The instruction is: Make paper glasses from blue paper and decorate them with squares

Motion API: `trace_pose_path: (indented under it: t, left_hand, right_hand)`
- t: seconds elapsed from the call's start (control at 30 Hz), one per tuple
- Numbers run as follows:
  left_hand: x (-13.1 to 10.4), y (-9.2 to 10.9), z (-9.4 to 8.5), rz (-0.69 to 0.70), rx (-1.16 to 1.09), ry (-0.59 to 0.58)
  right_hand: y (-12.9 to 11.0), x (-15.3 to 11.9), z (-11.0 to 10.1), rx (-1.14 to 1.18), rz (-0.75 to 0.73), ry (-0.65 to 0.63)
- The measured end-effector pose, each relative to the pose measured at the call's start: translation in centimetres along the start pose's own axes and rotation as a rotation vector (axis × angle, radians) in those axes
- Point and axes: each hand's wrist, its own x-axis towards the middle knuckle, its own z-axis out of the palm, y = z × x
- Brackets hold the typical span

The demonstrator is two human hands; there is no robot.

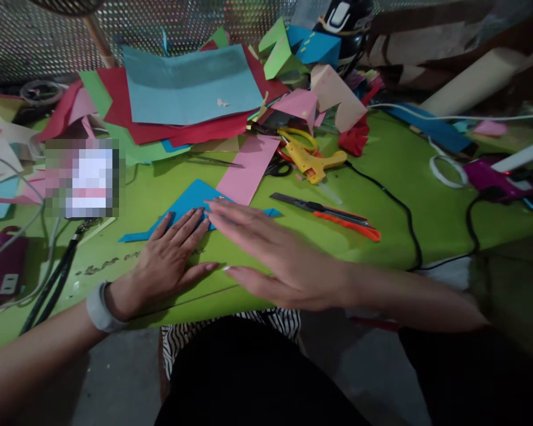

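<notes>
A folded piece of blue paper (196,194) lies on the green table (257,281), its pointed ends reaching out to the left and right. My left hand (164,260) rests flat on its left part, fingers stretched out. Over its right part is my right hand (279,254), fingers extended and thumb apart; whether its fingertips press on the paper I cannot tell. Both hands cover much of the paper's lower edge. Just behind it lies a pink paper strip (251,168). An orange-handled utility knife (346,225) is to the right, blade pointing left.
Behind are stacked coloured sheets, a light blue one (190,89) on top. A yellow glue gun (313,158) trails a black cord beside scissors (279,168). A blurred-out phone (91,183) stands left, near a purple device (4,263). Another purple device (497,177) sits right.
</notes>
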Motion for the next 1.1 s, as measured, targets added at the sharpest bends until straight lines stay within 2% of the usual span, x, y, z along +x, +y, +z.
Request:
trace_pose_path:
  t: [0.1, 0.17, 0.3, 0.67, 0.93, 1.1]
  left_hand:
    - [0.1, -0.2, 0.0, 0.008, 0.014, -0.005]
    - [0.2, -0.3, 0.0, 0.005, 0.015, -0.016]
    - [0.3, -0.4, 0.0, 0.005, 0.007, -0.021]
    - [0.2, -0.2, 0.1, -0.006, -0.02, -0.012]
    - [0.2, 0.3, -0.5, -0.045, -0.022, -0.095]
    - [-0.4, -0.4, -1.2, -0.028, -0.049, -0.177]
  right_hand:
    - [-1.4, 3.6, 1.0, -0.092, -0.038, -0.052]
    - [-1.1, 4.4, 2.3, -0.169, -0.027, -0.076]
    - [-0.3, 3.8, 3.5, -0.243, -0.004, -0.056]
    - [-0.6, 3.5, 3.6, -0.315, -0.022, -0.018]
    - [-0.6, 2.9, 3.8, -0.286, -0.034, -0.013]
    - [-0.1, 2.5, 3.7, -0.288, -0.052, -0.042]
